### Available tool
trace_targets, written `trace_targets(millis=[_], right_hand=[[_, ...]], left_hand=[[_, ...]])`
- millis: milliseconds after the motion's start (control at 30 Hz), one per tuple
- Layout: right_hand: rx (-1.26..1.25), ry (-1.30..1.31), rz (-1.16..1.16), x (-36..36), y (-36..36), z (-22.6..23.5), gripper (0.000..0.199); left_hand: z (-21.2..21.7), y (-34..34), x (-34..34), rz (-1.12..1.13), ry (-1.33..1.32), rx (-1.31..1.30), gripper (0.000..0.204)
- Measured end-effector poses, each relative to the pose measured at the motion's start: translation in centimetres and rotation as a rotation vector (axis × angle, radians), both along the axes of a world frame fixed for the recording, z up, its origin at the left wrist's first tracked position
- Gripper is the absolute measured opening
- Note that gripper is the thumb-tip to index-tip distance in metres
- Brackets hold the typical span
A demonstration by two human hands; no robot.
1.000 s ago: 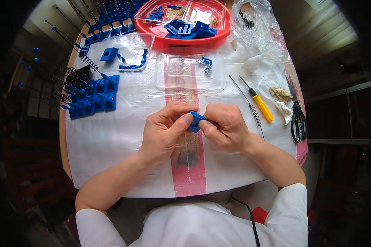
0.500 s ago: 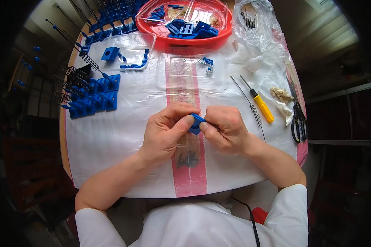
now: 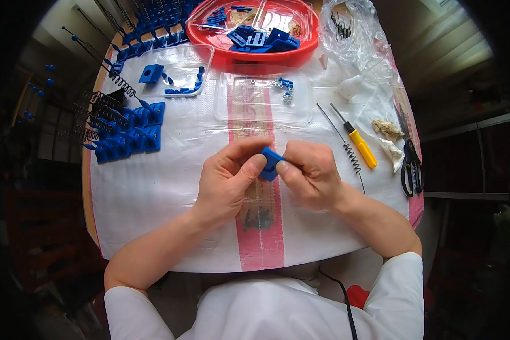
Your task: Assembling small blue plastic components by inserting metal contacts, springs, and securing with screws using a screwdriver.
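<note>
Between my two hands, over the pink stripe of the table cover, is a small blue plastic block (image 3: 271,165). My left hand (image 3: 228,177) pinches its left side between thumb and fingers. At its right edge my right hand (image 3: 311,173) grips with thumb and curled forefinger, hiding that part. Whether the right fingers also hold a smaller piece cannot be made out. Beyond the hands lies a clear plastic lid (image 3: 241,107) with small metal nuts and blue bits on it. A yellow-handled screwdriver (image 3: 361,148) and a black spring on a rod (image 3: 351,158) lie right of my right hand.
Blue blocks with black springs (image 3: 127,133) stand in rows at the left. A clear tray (image 3: 178,59) holds small blue parts. Farther back is a red basin (image 3: 255,56) of blue pieces. Black scissors (image 3: 412,170), crumpled plastic (image 3: 357,45) and scraps lie at the right.
The blue block has turned between my fingers, showing more of its flat face. My left fingers have shifted slightly on it; both hands stay in nearly the same place.
</note>
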State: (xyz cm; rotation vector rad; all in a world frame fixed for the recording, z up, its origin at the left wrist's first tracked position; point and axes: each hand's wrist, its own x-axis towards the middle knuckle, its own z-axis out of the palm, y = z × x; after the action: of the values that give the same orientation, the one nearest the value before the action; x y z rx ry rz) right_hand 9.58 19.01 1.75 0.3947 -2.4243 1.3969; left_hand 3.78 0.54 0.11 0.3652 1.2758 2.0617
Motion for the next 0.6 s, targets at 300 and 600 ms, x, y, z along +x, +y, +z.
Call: trace_targets(millis=[300, 600], right_hand=[[-0.104, -0.138, -0.038, 0.0, 0.2, -0.1, 0.021], [-0.108, -0.206, -0.036, 0.0, 0.5, 0.3, 0.025]], left_hand=[[0.3, 0.3, -0.2, 0.109, -0.079, 0.011, 0.028], [0.6, 0.1, 0.2, 0.117, 0.145, -0.103, 0.017]])
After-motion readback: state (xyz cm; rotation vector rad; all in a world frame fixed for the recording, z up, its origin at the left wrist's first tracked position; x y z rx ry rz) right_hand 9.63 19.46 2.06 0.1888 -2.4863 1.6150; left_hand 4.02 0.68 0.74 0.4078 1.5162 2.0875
